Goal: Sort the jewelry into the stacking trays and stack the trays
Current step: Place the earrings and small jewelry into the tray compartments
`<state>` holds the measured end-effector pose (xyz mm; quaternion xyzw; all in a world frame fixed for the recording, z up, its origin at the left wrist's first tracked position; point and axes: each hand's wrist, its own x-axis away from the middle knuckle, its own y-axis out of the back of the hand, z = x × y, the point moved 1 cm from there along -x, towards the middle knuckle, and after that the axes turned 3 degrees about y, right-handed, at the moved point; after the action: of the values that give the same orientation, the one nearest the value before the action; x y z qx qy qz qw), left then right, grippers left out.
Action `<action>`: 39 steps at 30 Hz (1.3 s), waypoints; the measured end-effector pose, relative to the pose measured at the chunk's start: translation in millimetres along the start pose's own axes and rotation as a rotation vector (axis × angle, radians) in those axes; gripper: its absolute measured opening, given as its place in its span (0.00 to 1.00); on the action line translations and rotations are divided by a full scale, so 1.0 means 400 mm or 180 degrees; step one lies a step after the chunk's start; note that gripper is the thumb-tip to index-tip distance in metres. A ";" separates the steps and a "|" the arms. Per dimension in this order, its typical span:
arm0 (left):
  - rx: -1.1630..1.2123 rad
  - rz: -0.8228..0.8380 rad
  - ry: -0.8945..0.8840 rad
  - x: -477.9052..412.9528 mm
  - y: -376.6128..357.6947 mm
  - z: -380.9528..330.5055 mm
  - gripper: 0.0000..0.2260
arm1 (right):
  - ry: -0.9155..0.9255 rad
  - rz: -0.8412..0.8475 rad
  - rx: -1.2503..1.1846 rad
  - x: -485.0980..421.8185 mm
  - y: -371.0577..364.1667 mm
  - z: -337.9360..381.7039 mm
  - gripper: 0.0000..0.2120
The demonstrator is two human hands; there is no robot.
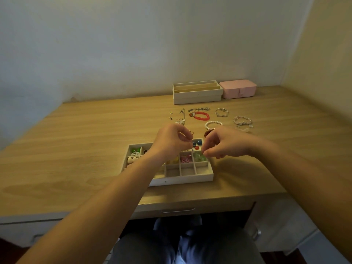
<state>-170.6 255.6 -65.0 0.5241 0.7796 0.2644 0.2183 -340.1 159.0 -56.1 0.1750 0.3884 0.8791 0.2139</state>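
Observation:
A white compartment tray [182,179] lies on the desk in front of me with small coloured earrings in several cells. My left hand [171,141] hovers over its back middle with thumb and fingers pinched together on a small earring. My right hand [224,144] is over the tray's back right corner, fingers curled and pinching something tiny that I cannot make out. Behind the hands lie a red bead bracelet [202,116], a pearl bracelet [213,124], two silver bracelets [222,112] and loose earrings [181,119]. Two stacked trays [197,92] stand at the back.
A pink jewellery box [238,88] sits to the right of the stacked trays against the wall. The wooden desk [85,140] has a drawer handle [178,210] under its front edge. Walls close in at the back and right.

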 end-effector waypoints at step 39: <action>0.0077 0.0235 -0.0221 -0.003 -0.016 0.003 0.06 | -0.0221 -0.0621 -0.0237 0.006 -0.023 0.014 0.11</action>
<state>-173.9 252.6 -69.9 0.5639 0.7548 0.2445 0.2289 -337.3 169.2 -58.9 0.1587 0.3631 0.8612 0.3182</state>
